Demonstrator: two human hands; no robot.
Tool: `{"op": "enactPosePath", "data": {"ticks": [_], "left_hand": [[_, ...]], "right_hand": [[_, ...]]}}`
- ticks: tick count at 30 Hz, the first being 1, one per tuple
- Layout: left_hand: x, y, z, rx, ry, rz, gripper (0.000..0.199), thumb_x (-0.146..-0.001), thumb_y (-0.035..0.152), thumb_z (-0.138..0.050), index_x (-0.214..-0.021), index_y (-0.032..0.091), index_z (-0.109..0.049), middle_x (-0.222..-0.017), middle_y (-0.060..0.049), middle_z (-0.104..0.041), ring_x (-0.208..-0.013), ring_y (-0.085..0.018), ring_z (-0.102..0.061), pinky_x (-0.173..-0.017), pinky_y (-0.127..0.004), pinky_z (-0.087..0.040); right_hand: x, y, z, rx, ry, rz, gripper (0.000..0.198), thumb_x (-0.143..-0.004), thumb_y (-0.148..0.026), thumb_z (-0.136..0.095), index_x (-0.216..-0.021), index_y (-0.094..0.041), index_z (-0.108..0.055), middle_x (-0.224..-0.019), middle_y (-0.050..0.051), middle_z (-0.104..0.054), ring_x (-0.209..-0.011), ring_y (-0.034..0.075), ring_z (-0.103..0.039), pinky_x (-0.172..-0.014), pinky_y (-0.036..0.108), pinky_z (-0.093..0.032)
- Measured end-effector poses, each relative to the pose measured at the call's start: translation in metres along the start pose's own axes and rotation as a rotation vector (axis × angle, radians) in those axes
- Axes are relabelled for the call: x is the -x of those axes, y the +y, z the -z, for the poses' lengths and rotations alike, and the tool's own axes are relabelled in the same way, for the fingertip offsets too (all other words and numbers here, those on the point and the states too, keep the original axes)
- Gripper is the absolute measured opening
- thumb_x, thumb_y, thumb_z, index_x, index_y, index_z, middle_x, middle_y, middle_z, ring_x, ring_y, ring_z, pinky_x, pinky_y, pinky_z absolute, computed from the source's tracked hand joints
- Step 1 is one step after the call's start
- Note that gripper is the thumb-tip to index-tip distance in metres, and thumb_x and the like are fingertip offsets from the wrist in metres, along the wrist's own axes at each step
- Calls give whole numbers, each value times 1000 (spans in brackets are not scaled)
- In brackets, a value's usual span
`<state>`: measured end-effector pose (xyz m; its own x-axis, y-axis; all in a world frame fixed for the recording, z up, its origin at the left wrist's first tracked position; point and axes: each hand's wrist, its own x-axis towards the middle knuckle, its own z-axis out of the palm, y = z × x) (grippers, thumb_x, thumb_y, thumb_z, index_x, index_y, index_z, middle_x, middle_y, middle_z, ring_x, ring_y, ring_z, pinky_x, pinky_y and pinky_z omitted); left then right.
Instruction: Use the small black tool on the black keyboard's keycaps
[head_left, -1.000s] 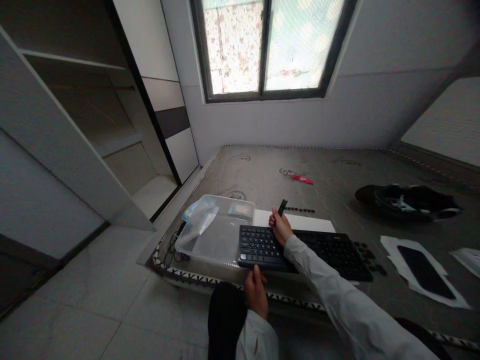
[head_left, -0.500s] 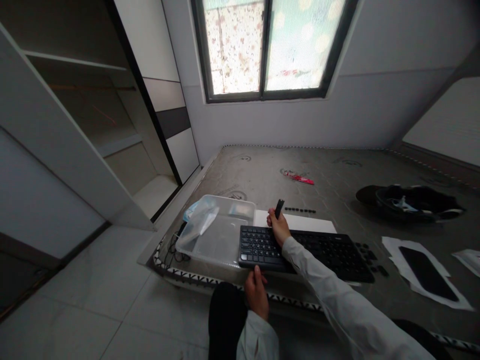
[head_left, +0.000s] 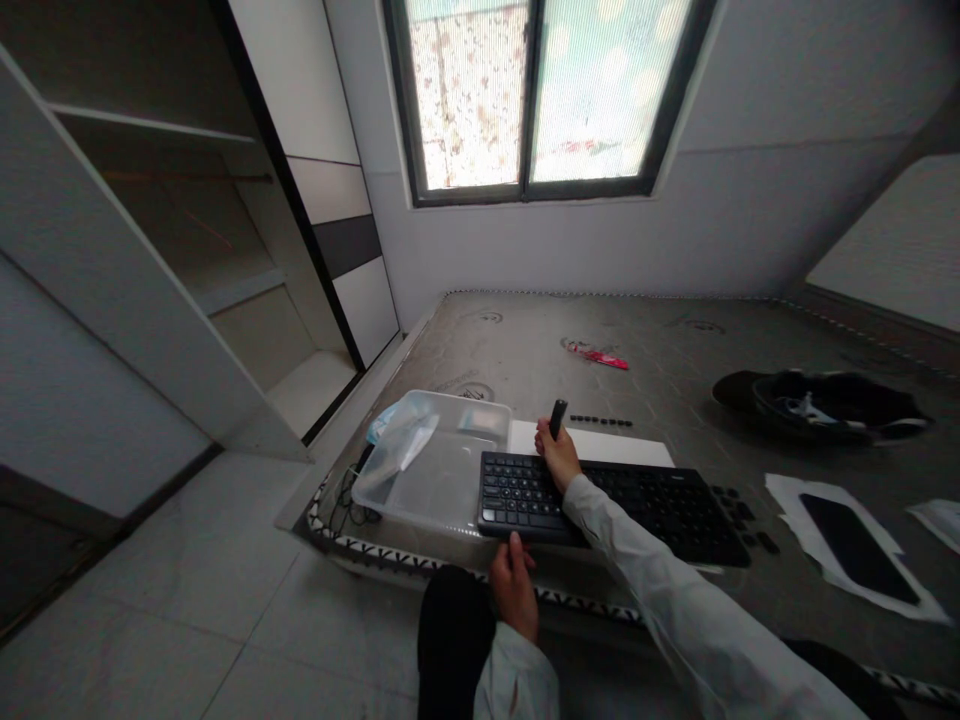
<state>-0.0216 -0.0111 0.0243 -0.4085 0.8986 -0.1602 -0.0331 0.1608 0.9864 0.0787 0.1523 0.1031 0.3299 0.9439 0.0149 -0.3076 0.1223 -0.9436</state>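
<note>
- R hand [head_left: 559,458]: fingers curled tight round a slim black stick-shaped tool [head_left: 557,418]; its top end pokes up out of the fist, lower end hidden, can't tell what it meets.
- L hand [head_left: 514,590]: fingers bunched, 1 digit up at the near edge of the board; can't tell if it's pinching or just resting there.
- Long black full-size keyboard w/ dark keys [head_left: 637,490]: lies flat under R wrist, just beyond L fingertips; runs well off to right of both.
- Just beyond R fingers & to their right: neat row of tiny black pieces [head_left: 601,420]. Flat white rectangular panel [head_left: 615,445] betw. that row & the board.
- Well right of R fingers, by the board's right end: loose small black key-like bits [head_left: 739,505].
- Left of both hands: clear shallow plastic tray [head_left: 450,470], right beside the board.
- Step in hand, my guess: key work on the board, tool gripped & poised, L hand prob. steadying.
- Next move calls for, IMO: firm R grip, tool end placed w/ care, L fingers bracing near edge so board doesn't slide; avoid knocking the row.
</note>
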Motion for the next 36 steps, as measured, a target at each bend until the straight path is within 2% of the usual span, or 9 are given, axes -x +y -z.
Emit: {"op": "enactPosePath", "data": {"ticks": [9,15,28,36], "left_hand": [[-1,-3,-1,8,1,11,59,-77,73,-40,-60,18,-56,-54,0,-53,-48,-13,-48,-54,-27,-39],[-1,-1,0,13,7,3,60,-77,73,-40,-58,18,-55,-51,0,-52,-48,-13,-47,-54,-27,-38],[-1,1,1,3,7,-5,60,-76,74,-40,-59,18,-55,-51,0,-53,-50,-14,-49,-55,-27,-39],[-1,-3,0,7,-1,8,59,-78,73,-39,-59,18,-55,-54,0,-55,-49,-13,-48,-54,-26,-37]], "right_hand": [[-5,4,3,-176,14,-24,48,-61,-59,-73,-69,-23,-43,-49,-10,-37,-40,5,-31,-36,19,-22],[-2,-1,3,-286,21,-34,49,-62,-57,-76,-67,-22,-42,-49,-11,-33,-41,4,-29,-37,17,-23],[-2,-1,3,-306,62,-37,51,-63,-58,-73,-67,-22,-36,-49,-12,-31,-41,4,-29,-38,18,-23],[-3,3,3,-248,47,-5,46,-66,-56,-71,-69,-22,-40,-51,-12,-30,-42,4,-27,-39,18,-22]]}}
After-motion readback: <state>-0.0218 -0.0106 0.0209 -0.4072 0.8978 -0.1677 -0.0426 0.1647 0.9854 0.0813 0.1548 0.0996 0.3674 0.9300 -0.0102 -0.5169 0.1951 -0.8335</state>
